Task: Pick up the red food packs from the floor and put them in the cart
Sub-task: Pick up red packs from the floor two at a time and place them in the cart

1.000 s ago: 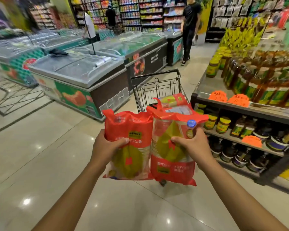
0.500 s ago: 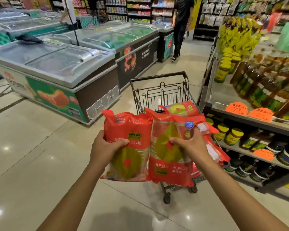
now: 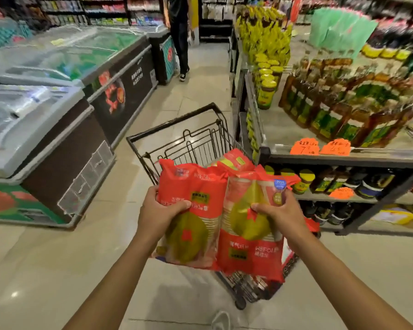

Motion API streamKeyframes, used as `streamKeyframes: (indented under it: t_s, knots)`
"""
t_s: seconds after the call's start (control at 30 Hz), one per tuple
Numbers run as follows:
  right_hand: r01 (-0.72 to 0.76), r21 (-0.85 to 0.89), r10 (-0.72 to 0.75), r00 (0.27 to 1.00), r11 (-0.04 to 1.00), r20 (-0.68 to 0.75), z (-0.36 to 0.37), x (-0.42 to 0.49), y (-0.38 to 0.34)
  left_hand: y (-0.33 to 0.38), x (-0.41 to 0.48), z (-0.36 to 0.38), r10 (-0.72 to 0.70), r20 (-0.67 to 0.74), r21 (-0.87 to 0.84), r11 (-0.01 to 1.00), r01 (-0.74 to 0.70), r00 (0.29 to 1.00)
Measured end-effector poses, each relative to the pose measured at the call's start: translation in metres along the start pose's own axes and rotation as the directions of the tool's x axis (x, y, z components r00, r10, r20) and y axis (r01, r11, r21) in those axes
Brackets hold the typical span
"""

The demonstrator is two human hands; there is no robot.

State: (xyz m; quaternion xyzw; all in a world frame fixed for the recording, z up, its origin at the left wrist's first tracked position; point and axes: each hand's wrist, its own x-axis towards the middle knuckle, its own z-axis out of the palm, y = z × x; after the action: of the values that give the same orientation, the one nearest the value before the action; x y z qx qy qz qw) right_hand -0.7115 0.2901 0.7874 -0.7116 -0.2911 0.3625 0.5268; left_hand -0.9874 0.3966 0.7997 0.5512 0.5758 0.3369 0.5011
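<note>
Left hand [image 3: 159, 214] grasps one red plastic food pack [image 3: 188, 210]; right hand [image 3: 280, 216] grasps another [image 3: 249, 234]. Both packs at frame centre, long axes upright, over black wire cart [image 3: 177, 136].

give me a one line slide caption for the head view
Left hand grips the left red pack and right hand the right red pack, both held over the cart.

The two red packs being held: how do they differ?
The left pack, in the left hand, has its print upside down; the right pack, in the right hand, reads upright. The right pack bears a blue sticker; the left pack shows none. Both are red with yellow-green pictures.
</note>
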Motion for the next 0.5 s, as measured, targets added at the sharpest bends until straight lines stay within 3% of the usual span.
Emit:
streamKeyframes:
  t_s: [0.33, 0.5]
  knots:
    - [-0.139, 0.202, 0.165, 0.979, 0.969, -0.118, 0.024, 0.098, 0.02, 0.045, 0.154, 0.042, 0.001, 0.228, 0.196, 0.979, -0.046, 0.974]
    - [-0.227, 0.385, 0.326, 0.921, 0.895, -0.214, -0.005, 0.12, 0.049, 0.056, 0.222, 0.1, -0.053, 0.437, 0.245, 0.967, -0.062, 0.898]
